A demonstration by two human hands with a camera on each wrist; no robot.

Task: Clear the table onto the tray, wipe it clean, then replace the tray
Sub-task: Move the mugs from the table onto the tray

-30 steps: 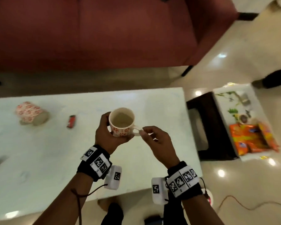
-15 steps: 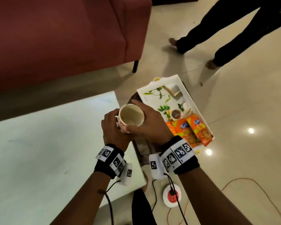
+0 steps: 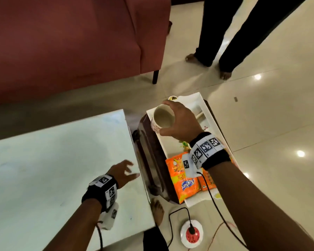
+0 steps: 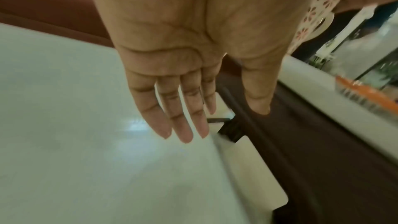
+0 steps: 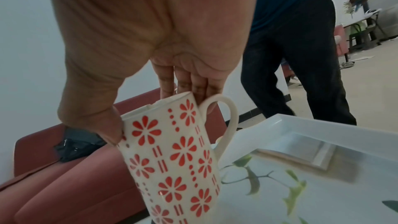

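My right hand [image 3: 178, 120] [image 5: 150, 108] grips a white mug with red flowers [image 3: 162, 119] [image 5: 174, 156] by its rim from above, thumb on one side and fingers on the other. The mug hangs tilted over the near-left part of the white leaf-print tray [image 3: 205, 105] [image 5: 323, 125], which rests on a dark stool [image 3: 149, 151]. Orange snack packets [image 3: 181, 178] lie at the tray's near end. My left hand [image 3: 124, 172] [image 4: 187, 108] is empty, fingers straight, above the right edge of the white table [image 3: 53, 169] [image 4: 64, 125].
A red sofa [image 3: 71, 42] stands behind the table. Another person's legs [image 3: 225, 33] stand on the tiled floor beyond the tray. A round red-and-white power socket [image 3: 191, 232] with cables lies on the floor near my foot [image 3: 158, 209].
My left hand has let go of the mug and dropped back to the table's right edge. My right hand alone has carried the mug right, over the tray.
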